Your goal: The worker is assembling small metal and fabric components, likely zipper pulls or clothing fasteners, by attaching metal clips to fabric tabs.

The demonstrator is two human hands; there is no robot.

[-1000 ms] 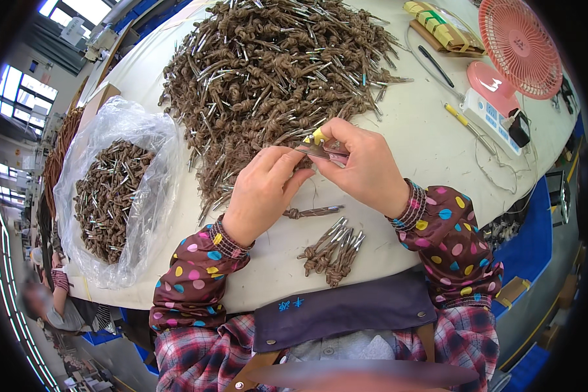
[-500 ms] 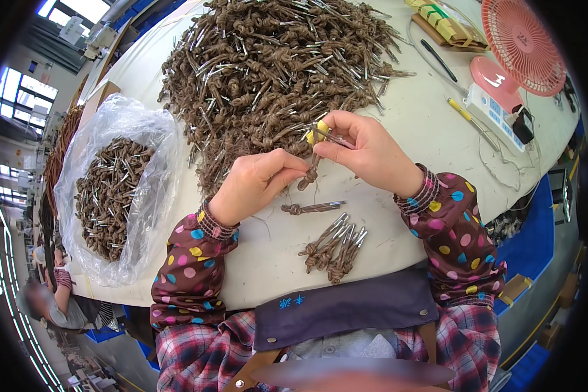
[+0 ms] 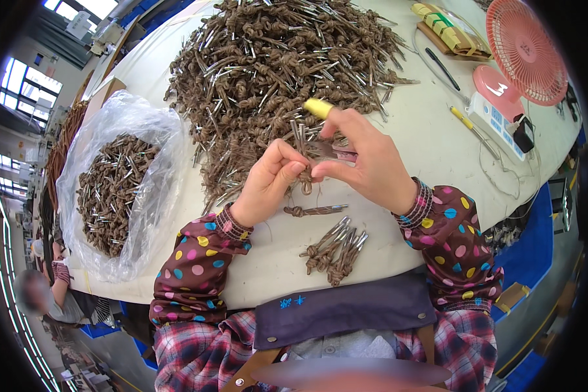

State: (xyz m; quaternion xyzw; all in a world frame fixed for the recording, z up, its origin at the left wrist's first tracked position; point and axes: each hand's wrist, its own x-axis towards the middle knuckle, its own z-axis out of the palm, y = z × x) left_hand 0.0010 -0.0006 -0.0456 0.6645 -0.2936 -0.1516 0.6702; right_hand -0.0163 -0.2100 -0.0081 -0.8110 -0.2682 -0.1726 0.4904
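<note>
My left hand (image 3: 271, 179) pinches a short brown cord (image 3: 305, 175), knotted into a loop, with its metal tips pointing up. My right hand (image 3: 371, 157) is beside it, its thumb tip close to the knot. The right index finger wears a yellow finger cover (image 3: 318, 108) and is lifted away from the thumb. A grey metal tool, seemingly small thread snips (image 3: 338, 154), lies in the right palm, mostly hidden by the fingers. Just below the hands is a single knotted cord (image 3: 315, 210). Nearer me rests a small bunch of knotted cords (image 3: 334, 251).
A large heap of knotted cords (image 3: 274, 72) covers the table's far middle. To the left, a clear plastic bag (image 3: 166, 163) holds more. At right are a pink fan (image 3: 526, 52), a power strip (image 3: 493, 124), a pen (image 3: 442, 68) and a yellow-handled tool (image 3: 465, 121). Another person sits far left.
The cord in my left hand has turned so its metal tips point upward. My right index finger has lifted and opened away from the thumb, letting go of the cord's tips.
</note>
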